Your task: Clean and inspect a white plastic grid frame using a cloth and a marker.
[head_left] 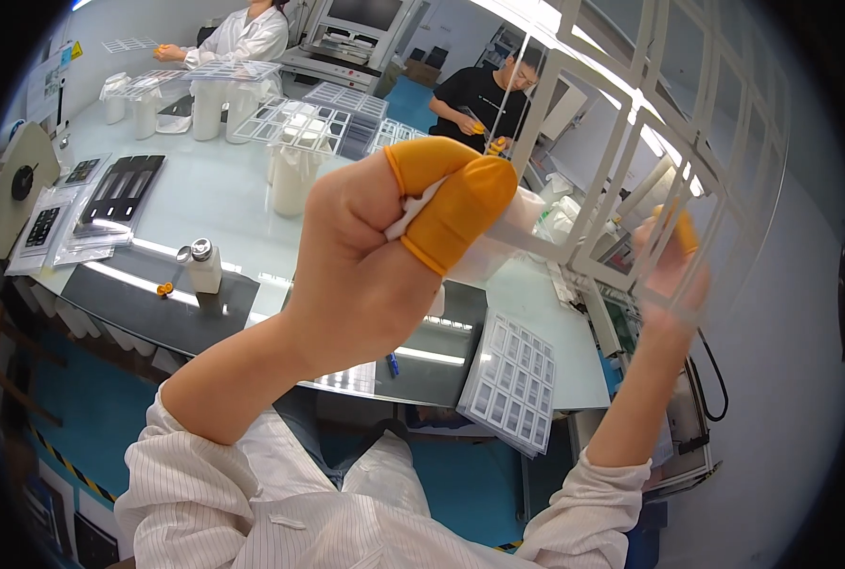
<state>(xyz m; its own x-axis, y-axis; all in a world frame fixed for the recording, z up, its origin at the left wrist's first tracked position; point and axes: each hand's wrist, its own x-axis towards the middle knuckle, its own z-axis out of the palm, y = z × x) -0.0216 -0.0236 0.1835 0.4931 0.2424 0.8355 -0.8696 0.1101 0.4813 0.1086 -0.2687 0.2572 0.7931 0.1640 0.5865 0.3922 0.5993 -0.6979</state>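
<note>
My left hand [365, 256], with orange finger cots on thumb and forefinger, is closed in front of me around a crumpled white wipe [411, 211]. Its fingertips are at the left edge of a large clear sheet [560, 156] marked with pale rectangular frames. Whether they also pinch the sheet is hidden. My right hand [673, 270] shows blurred through the sheet, holding it up on the right side; an orange cot covers a finger there. The sheet is tilted upright at the upper right, clear of the table.
A stack of framed sheets [512, 379] overhangs the table's front edge. A white pump bottle [204, 266] stands on a dark mat [147, 294]. White tubs [294, 180] bear more framed sheets [294, 123]. Two people work across the table: one in white [252, 38], one in black [484, 100].
</note>
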